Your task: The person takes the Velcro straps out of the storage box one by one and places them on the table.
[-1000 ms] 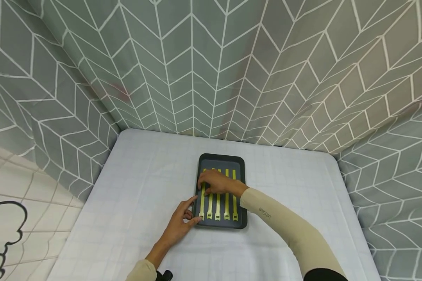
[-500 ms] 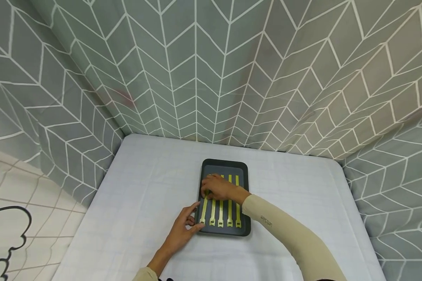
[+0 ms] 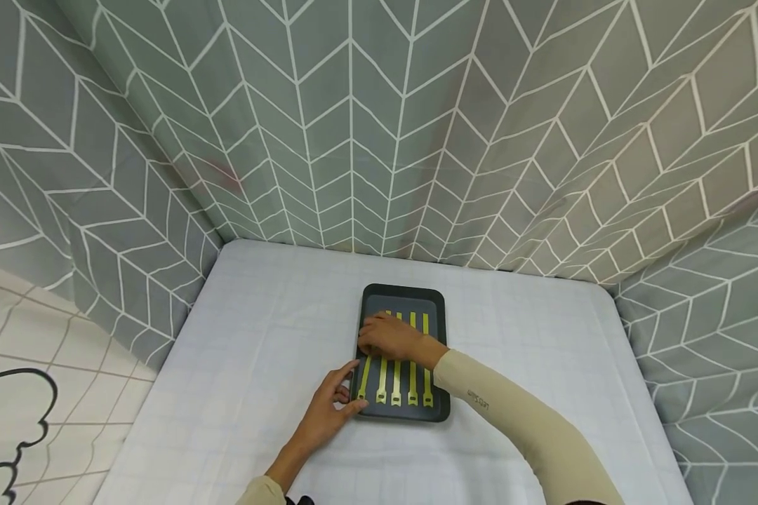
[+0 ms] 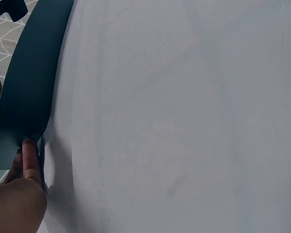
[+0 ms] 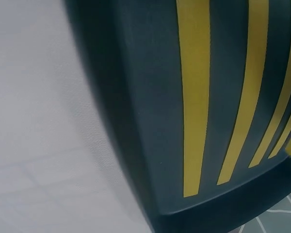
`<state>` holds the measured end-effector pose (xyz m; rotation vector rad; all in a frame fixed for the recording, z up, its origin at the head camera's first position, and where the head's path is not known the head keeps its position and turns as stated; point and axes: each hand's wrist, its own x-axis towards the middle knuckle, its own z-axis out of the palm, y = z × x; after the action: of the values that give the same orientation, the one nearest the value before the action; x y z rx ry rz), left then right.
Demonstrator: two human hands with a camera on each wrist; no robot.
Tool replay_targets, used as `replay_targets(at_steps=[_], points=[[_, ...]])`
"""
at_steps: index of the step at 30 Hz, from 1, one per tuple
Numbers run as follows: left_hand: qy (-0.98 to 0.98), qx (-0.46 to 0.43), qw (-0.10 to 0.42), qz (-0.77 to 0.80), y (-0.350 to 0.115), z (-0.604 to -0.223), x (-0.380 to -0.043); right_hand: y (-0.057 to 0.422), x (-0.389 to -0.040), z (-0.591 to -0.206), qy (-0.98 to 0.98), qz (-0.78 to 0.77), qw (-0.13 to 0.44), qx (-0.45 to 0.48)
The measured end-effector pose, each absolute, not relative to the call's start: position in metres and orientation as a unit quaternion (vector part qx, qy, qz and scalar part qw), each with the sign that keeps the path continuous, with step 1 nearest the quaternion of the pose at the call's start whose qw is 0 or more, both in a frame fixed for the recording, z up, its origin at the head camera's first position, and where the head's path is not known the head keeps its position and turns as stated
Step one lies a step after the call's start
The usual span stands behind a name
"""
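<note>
A dark grey tray (image 3: 404, 293) lies on the white-covered table, with several yellow hook-and-loop cable ties (image 3: 413, 379) laid lengthwise, their slotted ends toward the person. My left hand (image 3: 322, 414) grips the tray's near left side, fingers under the rim and thumb by the slotted end of the leftmost cable tie (image 3: 365, 375). Over the tray's left half, my right hand (image 3: 388, 337) pinches that leftmost tie with curled fingers. Its upper part is hidden under the hand. In the right wrist view the other ties (image 5: 195, 97) lie flat; the right hand itself is out of that view.
White cloth (image 3: 278, 308) covers the table around the tray. Patterned grey curtains (image 3: 379, 140) stand behind it and at both sides. A dark band shows at the left wrist.
The leftmost cable tie lay straight a second ago; now it slants, with its far part taken up in the right hand. The left hand stays on the tray. The head view has shifted slightly.
</note>
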<state>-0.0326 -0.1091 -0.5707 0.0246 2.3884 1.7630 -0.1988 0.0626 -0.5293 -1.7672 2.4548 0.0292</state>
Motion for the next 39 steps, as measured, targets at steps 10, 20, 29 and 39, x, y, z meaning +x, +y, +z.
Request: replay_targets(at_steps=[10,20,29,39], points=[[0.802,-0.006,0.082,0.591,-0.108,-0.572,-0.033,0.073,-0.2,-0.515,0.816,0.019,0.037,-0.576],[0.802,0.0,0.078,0.592,-0.11,-0.569,-0.031,0.094,-0.211,-0.502,0.83,-0.031,0.018,-0.556],[0.801,-0.015,0.082,0.593,-0.109,-0.569,-0.032,0.121,-0.214,-0.488,0.851,-0.092,0.019,-0.517],[0.806,-0.007,0.089,0.585,-0.104,-0.568,-0.034,0.16,-0.214,-0.482,0.871,-0.192,0.049,-0.449]])
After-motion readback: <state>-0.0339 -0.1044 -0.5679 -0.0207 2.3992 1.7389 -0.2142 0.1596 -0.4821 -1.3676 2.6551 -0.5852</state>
